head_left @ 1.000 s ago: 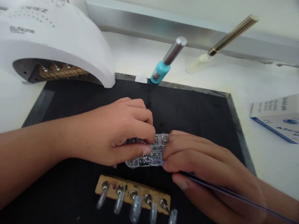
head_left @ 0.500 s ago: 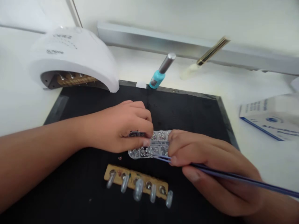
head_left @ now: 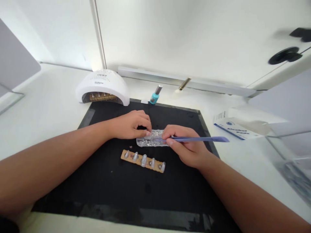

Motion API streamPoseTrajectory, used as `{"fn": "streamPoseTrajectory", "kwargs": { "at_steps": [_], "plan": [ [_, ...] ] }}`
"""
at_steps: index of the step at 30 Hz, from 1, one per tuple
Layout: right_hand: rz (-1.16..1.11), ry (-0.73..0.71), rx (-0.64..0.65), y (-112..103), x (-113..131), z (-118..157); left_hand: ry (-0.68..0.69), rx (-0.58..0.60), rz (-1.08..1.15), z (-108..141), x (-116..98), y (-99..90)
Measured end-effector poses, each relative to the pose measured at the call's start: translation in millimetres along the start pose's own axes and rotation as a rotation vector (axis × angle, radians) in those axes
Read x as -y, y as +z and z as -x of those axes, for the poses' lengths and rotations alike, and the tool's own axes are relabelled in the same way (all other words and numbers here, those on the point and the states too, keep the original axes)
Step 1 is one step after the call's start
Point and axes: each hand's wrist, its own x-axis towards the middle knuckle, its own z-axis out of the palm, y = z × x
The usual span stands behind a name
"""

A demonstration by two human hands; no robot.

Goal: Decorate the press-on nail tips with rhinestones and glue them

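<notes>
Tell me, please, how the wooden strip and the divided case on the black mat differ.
The wooden strip is tan and opaque; the divided case is clear. The wooden strip carries five nail tips, while the divided case holds small shiny stones in compartments. Both are long and lie on the black mat.

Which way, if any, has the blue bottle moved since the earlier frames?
No. The blue bottle still stands at the far edge of the mat, just right of the white tab.
</notes>
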Motion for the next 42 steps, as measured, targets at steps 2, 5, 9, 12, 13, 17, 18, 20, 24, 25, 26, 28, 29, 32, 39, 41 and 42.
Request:
{"fn": "streamPoseTrajectory", "kwargs": {
  "at_steps": [2, 5, 9, 12, 13, 17, 18, 20, 24, 25, 26, 28, 29, 32, 39, 41, 42],
  "plan": [
    [0.003, 0.001, 0.024, 1, -1, 0, 0.002, 0.001, 0.009, 0, 2, 1.3],
    [-0.001, 0.012, 0.060, 1, -1, -1, -0.003, 0.018, 0.036, 0, 3, 2.3],
    [-0.033, 0.036, 0.113, 0, 1, -2, -0.025, 0.043, 0.054, -1, 1, 1.2],
    [-0.085, 0.048, 0.146, -1, 2, -3, -0.052, 0.074, 0.065, -2, -3, -1.6],
    [-0.103, 0.054, 0.159, -1, 1, -4, -0.061, 0.083, 0.069, -3, -5, -2.5],
    [-0.116, 0.070, 0.206, -2, 0, -2, -0.091, 0.102, 0.063, -5, -10, -4.5],
    [-0.106, 0.067, 0.212, -3, 0, -1, -0.098, 0.103, 0.062, -5, -11, -4.6],
    [-0.080, 0.060, 0.221, -3, -1, 0, -0.109, 0.107, 0.063, -5, -13, -4.8],
    [-0.053, 0.024, 0.222, -3, 0, -1, -0.117, 0.110, 0.073, -4, -14, -5.4],
    [-0.054, 0.018, 0.222, -3, 0, -1, -0.115, 0.109, 0.076, -4, -14, -5.5],
    [-0.053, 0.017, 0.221, -2, 0, -2, -0.113, 0.101, 0.079, -4, -14, -5.5],
    [-0.058, 0.013, 0.221, -2, 0, -3, -0.111, 0.094, 0.079, -4, -14, -5.2],
    [-0.057, 0.011, 0.223, -2, 0, -4, -0.109, 0.089, 0.078, -4, -14, -5.0],
    [-0.042, 0.004, 0.226, -1, -1, -5, -0.103, 0.078, 0.074, -4, -14, -4.5],
    [-0.067, -0.028, 0.197, 0, -4, -1, -0.097, 0.077, 0.056, -4, -13, -3.1],
    [-0.077, -0.029, 0.190, 1, -5, 0, -0.099, 0.078, 0.052, -4, -13, -2.8],
    [-0.085, -0.030, 0.185, 1, -6, 0, -0.100, 0.078, 0.053, -4, -13, -2.8]
  ]
}}
